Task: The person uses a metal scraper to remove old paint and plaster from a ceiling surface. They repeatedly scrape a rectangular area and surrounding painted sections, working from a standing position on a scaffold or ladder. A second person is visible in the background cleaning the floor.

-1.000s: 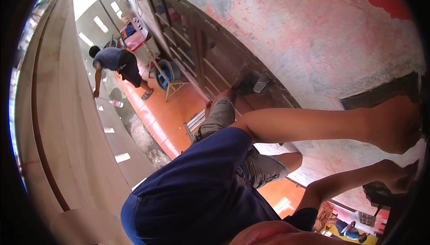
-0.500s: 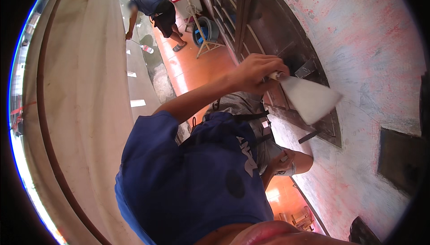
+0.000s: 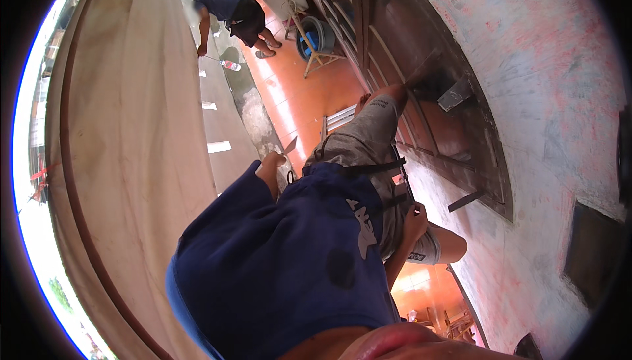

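My left hand (image 3: 271, 160) is down beside my left hip, partly hidden by my blue sleeve, its fingers closed around a putty knife. Only the narrow-looking grey blade of the putty knife (image 3: 290, 145) shows, pointing away from me over the floor. At my right thigh, my right hand (image 3: 414, 223) has its fingers curled in next to a dark strap (image 3: 399, 197); what they hold, if anything, is too small to make out. To my right stands the wall (image 3: 526, 129), patchy white and pink with scratch marks.
A brown framed door or window (image 3: 428, 51) is set in the wall, with a grey box-like piece (image 3: 454, 95) at it. Beige cloth (image 3: 138, 162) hangs at left. Further off, a person (image 3: 227, 8) bends with a long-handled tool near a wooden stand (image 3: 316, 54) and grey tub (image 3: 315, 36).
My left hand has swung from the wall side down to my left hip, carrying the putty knife. My right hand has risen slightly along the thigh. The other person has shifted a little.
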`<state>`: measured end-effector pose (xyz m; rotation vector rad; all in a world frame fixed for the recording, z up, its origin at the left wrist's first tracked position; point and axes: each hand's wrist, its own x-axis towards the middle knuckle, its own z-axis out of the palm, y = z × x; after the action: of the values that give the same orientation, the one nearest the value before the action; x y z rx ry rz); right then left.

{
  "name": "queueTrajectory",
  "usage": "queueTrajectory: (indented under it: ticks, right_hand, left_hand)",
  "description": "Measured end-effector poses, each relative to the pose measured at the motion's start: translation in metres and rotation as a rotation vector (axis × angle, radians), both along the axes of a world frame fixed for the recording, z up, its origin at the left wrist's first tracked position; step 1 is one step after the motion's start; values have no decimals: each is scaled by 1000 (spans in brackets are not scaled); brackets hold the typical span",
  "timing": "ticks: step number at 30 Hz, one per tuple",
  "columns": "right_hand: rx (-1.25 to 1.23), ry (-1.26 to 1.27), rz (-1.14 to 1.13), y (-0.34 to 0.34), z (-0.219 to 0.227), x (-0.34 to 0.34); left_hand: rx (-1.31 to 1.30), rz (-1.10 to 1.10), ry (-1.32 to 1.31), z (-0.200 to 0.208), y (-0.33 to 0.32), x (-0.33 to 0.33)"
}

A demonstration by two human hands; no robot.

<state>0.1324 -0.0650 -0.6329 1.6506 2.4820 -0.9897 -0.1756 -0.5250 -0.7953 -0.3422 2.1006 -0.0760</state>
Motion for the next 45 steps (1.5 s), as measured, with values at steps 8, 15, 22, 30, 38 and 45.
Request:
queueTrajectory:
  ticks: [8, 15, 22, 30, 38, 45]
  right_hand:
    - [-100, -205, 72, 38, -61, -36]
    - [-204, -33, 201, 33, -108, -59]
    - [-234, 195, 20, 30, -107, -57]
    - [-292, 276, 84, 34, -133, -52]
    - [-188, 164, 262, 33, -120, -54]
    - [-172, 173, 286, 33, -124, -52]
  left_hand:
    - [570, -489, 157, 6, 181, -60]
    - [715, -535, 345, 61, 227, -60]
    - [636, -395, 224, 64, 132, -15]
    - [619, -353, 181, 68, 115, -9]
    - [618, -331, 154, 71, 115, -6]
    - [641, -312, 125, 65, 130, -10]
